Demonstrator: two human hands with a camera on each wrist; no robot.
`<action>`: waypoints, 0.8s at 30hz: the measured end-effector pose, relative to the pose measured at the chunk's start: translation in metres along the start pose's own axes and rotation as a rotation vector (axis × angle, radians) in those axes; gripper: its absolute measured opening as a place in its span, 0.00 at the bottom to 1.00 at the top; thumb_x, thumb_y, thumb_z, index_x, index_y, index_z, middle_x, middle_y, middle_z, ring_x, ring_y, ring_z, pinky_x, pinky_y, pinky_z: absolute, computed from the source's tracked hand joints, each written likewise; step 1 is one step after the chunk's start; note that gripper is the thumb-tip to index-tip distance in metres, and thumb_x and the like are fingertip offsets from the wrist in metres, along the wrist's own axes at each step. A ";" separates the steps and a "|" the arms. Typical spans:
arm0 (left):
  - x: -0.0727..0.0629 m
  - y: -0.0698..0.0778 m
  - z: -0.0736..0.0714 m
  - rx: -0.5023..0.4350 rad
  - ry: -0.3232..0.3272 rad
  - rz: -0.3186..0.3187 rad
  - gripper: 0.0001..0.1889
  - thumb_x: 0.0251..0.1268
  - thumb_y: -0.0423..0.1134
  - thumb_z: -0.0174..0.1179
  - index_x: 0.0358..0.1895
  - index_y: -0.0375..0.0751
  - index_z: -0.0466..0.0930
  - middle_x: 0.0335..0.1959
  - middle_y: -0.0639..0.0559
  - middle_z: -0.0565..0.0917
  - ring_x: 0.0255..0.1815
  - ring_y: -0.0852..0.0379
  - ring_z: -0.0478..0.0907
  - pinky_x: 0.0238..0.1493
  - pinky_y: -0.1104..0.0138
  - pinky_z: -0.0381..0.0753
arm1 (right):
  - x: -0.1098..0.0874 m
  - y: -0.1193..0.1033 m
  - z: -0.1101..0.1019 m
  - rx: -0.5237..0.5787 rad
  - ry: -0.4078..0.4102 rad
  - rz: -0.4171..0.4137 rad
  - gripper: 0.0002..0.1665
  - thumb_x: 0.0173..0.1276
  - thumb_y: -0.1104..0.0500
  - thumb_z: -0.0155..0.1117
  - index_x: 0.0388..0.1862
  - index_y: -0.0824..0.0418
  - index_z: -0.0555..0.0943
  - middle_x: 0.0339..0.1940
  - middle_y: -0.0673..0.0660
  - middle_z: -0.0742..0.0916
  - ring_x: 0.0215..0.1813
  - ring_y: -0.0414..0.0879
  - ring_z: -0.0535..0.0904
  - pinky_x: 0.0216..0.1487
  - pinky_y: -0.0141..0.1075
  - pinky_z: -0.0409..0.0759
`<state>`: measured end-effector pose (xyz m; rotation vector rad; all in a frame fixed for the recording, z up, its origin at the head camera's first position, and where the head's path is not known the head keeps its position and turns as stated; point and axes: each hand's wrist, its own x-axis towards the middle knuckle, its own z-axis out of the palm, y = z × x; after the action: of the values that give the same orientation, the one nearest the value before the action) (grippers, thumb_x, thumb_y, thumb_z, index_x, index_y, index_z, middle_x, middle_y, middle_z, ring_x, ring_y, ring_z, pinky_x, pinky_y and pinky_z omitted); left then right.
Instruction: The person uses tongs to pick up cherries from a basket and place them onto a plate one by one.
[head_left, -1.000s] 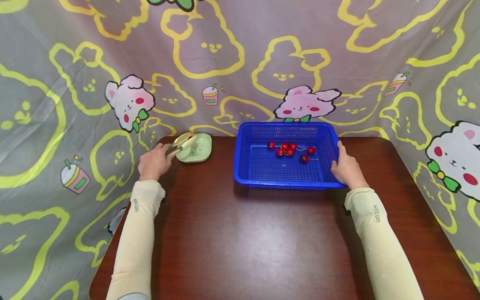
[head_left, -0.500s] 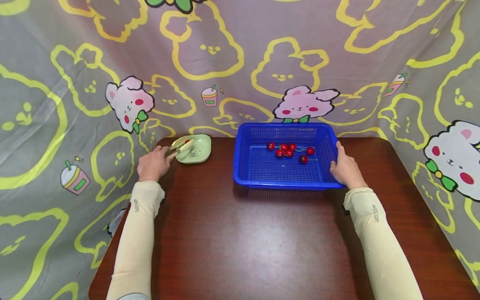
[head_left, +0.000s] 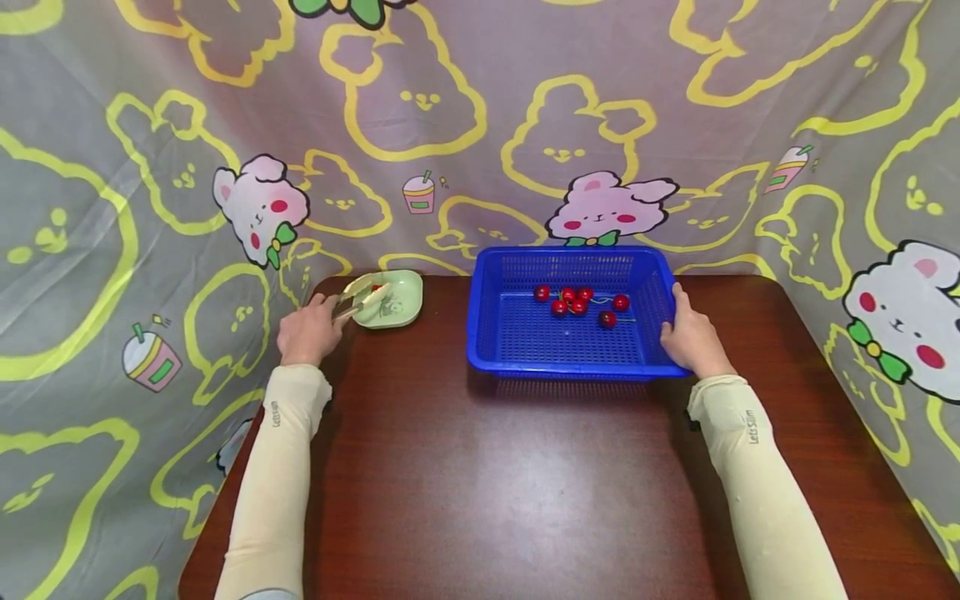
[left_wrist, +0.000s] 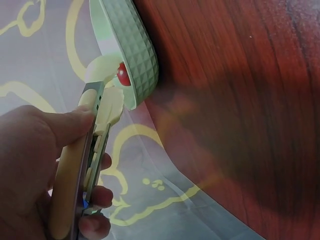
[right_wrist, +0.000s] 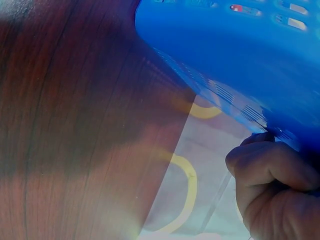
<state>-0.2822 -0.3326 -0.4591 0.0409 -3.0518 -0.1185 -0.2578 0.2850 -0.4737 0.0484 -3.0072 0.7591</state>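
My left hand (head_left: 309, 328) holds a pair of food tongs (left_wrist: 70, 185) with cream tips, thumb on one arm and fingers curled round the other. The tips stand apart over the near-left side of a small pale green dish (head_left: 406, 307). A red cherry (left_wrist: 123, 75) shows inside the dish's rim, right by the tips. On the other side, my right hand (head_left: 696, 335) grips the right rim of a blue plastic basket (head_left: 555, 367). Several red cherries (head_left: 578, 307) with stems lie on the basket's floor, mostly toward the back.
Both the dish and the basket stand toward the back of a dark brown wooden table (head_left: 487, 483). A patterned cloth curtain (head_left: 450, 100) hangs close behind the table and along both sides.
The tongs have come down into the dish with the cherry, and their tips have spread apart. The right hand and the basket stay where they were.
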 end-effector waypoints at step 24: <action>-0.015 0.082 -0.034 -0.129 0.166 0.154 0.41 0.67 0.60 0.64 0.79 0.46 0.64 0.66 0.43 0.76 0.54 0.39 0.83 0.42 0.42 0.80 | 0.000 -0.001 -0.001 0.009 -0.001 0.004 0.45 0.73 0.64 0.49 0.83 0.73 0.43 0.66 0.89 0.70 0.59 0.85 0.73 0.62 0.70 0.69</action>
<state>-0.2659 -0.2532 -0.4200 -0.1837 -2.8620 -0.2854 -0.2579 0.2843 -0.4725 0.0429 -3.0053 0.7734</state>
